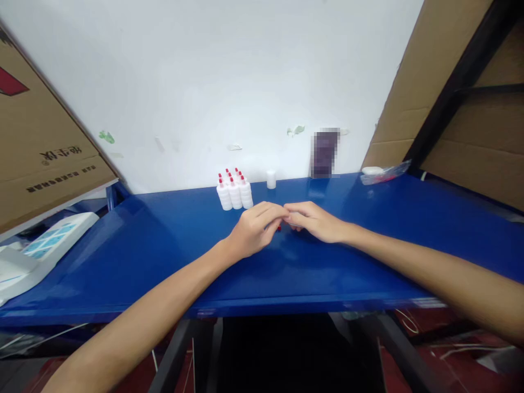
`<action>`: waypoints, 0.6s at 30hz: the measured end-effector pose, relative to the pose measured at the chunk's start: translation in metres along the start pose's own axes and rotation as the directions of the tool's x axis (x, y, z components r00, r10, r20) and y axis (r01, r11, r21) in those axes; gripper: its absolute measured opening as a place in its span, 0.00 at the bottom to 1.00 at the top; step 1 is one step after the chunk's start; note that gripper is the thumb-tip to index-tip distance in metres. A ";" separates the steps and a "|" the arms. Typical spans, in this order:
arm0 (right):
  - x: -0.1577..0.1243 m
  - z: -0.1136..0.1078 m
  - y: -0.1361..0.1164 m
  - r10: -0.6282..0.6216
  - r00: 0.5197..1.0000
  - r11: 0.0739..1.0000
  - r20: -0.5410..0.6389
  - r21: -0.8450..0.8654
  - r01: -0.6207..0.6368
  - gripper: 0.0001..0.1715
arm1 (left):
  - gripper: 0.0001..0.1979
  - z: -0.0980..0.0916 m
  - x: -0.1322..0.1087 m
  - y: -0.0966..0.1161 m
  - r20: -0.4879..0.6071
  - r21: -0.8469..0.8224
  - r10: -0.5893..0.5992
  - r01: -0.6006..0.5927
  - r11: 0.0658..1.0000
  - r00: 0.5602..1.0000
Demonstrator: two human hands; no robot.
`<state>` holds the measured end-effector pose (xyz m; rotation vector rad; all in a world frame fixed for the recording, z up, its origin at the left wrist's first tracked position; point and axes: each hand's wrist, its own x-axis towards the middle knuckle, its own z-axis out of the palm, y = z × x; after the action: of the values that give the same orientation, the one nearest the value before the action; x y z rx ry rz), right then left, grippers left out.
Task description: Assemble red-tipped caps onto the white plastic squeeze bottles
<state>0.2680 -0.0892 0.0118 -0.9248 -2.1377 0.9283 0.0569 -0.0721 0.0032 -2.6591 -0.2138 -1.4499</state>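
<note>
My left hand [262, 224] and my right hand [313, 219] meet over the middle of the blue table, their fingertips touching. Both are closed, with the fingers bent inward. Just under the left fingers a small red tip [279, 228] peeks out. A sliver of something whitish shows in the right hand's grip; the rest is hidden by the fingers. Behind the left hand stands a tight block of white squeeze bottles [234, 196] with red tips, upright in rows. To their right is a plain white cylindrical container [271, 179], near the wall.
A blurred-out dark rectangle [325, 154] leans on the wall. At the back right lies a clear plastic bag [385, 173] beside a white object. A white device with blue panels [49, 240] sits at left, below a cardboard box [49, 142]. Cardboard [475, 147] and a dark frame border the right.
</note>
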 end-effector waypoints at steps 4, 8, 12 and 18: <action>0.001 0.002 0.001 0.004 1.000 1.000 -0.019 -0.013 -0.004 0.24 | 0.12 0.001 -0.002 -0.002 0.005 -0.006 0.000 0.000 1.000 1.000; 0.002 0.003 0.000 0.012 0.999 1.000 -0.033 -0.020 -0.013 0.23 | 0.13 0.001 -0.003 -0.002 0.022 0.004 -0.006 0.006 1.000 1.000; 0.003 0.003 -0.001 0.011 1.000 0.999 -0.017 -0.053 -0.012 0.21 | 0.12 0.000 -0.004 -0.002 0.055 0.000 0.006 -0.007 1.000 0.998; 0.003 0.004 -0.001 0.009 0.999 0.988 -0.031 -0.152 -0.013 0.18 | 0.11 0.000 -0.004 0.000 0.059 -0.016 0.009 -0.008 1.000 0.998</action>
<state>0.2631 -0.0885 0.0107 -1.0190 -2.2037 0.7597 0.0550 -0.0719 -0.0003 -2.7138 -0.1966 -1.3771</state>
